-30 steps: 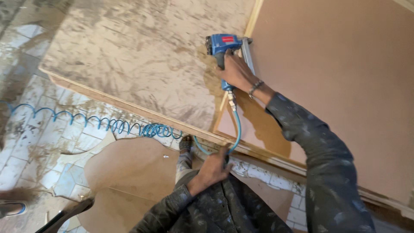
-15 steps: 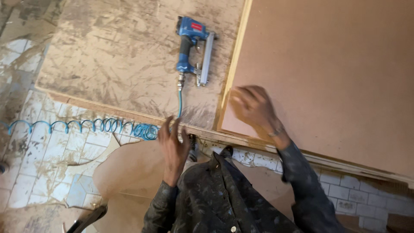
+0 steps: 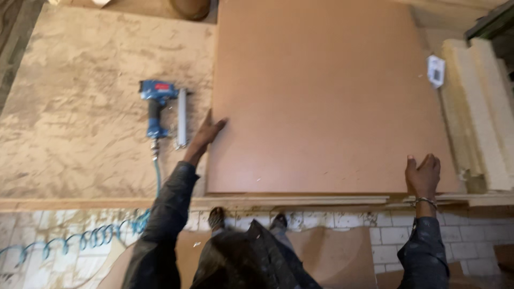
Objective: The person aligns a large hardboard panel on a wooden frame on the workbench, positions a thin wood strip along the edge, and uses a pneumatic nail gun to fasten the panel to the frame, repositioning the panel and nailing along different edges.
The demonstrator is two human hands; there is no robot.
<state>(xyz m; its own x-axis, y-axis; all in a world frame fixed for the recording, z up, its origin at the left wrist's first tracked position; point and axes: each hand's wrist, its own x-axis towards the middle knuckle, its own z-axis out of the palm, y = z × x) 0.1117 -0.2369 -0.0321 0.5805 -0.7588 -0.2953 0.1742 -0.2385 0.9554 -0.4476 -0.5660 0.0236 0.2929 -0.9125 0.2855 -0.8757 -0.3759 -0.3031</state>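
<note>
A large smooth brown board (image 3: 326,96) lies flat on the dusty worktable (image 3: 80,139). My left hand (image 3: 206,134) grips the board's left edge, thumb on top. My right hand (image 3: 423,174) holds its near right corner, fingers curled over the front edge. A blue pneumatic nail gun (image 3: 160,109) lies on the table just left of my left hand, and neither hand touches it. Its blue hose (image 3: 158,179) runs down off the table's front edge.
The hose coils (image 3: 80,238) across the tiled floor at lower left. Pale foam or wood blocks (image 3: 482,118) are stacked at the right, with a small white tag (image 3: 436,70) beside them. Brown board offcuts (image 3: 332,251) lie on the floor by my feet.
My right hand set the nail gun down on the table and moved to the board's right corner. My left hand left the hose and took the board's left edge.
</note>
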